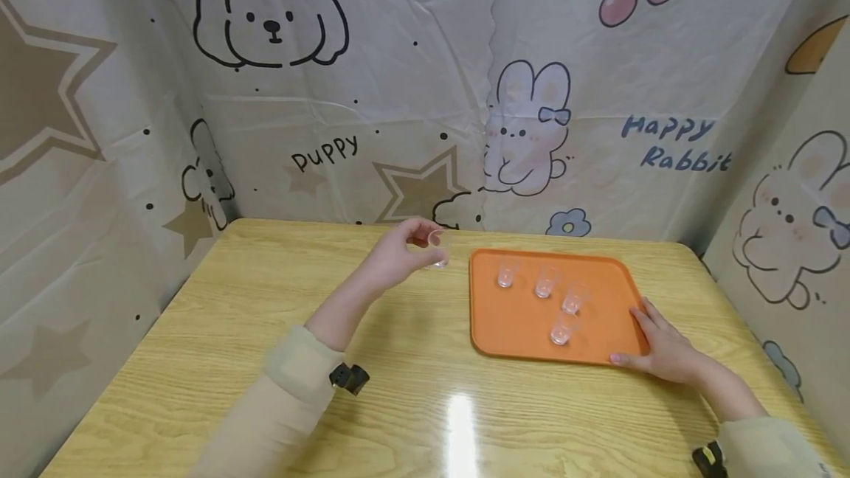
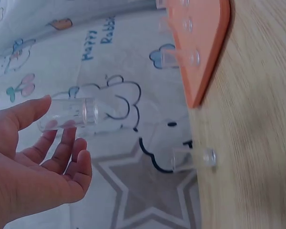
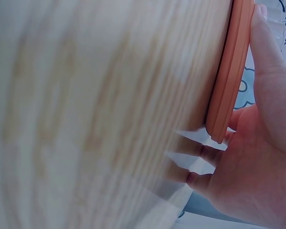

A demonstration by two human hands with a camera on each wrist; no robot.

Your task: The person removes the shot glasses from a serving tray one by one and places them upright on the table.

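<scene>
Your left hand pinches a clear cup between fingertips left of the orange tray, whose near-right corner your right hand clamps, presumably for steadiness.

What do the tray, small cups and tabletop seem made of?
Tray: probably plastic, satin orange, with a smooth moulded rim.
Small cups: clear, glossy glass or plastic, unclear which; the tray's orange shows through.
Tabletop: wood or wood-look laminate by its grain; glossy, showing bright glare.
</scene>
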